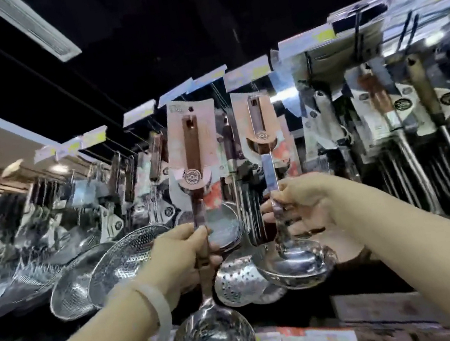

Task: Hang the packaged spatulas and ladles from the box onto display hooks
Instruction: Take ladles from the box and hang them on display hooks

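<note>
Two steel ladles with copper-brown handles on pale backing cards are held upright before the rack of hanging utensils, bowls down, handles up. The left hand grips the left ladle by its shaft; the right hand pinches the right ladle, just beside it. The hooks behind the cards are blurred and hard to make out.

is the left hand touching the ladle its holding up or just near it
Touching. The head view shows the left hand with fingers curled round the shaft of the left ladle, no gap.
</note>
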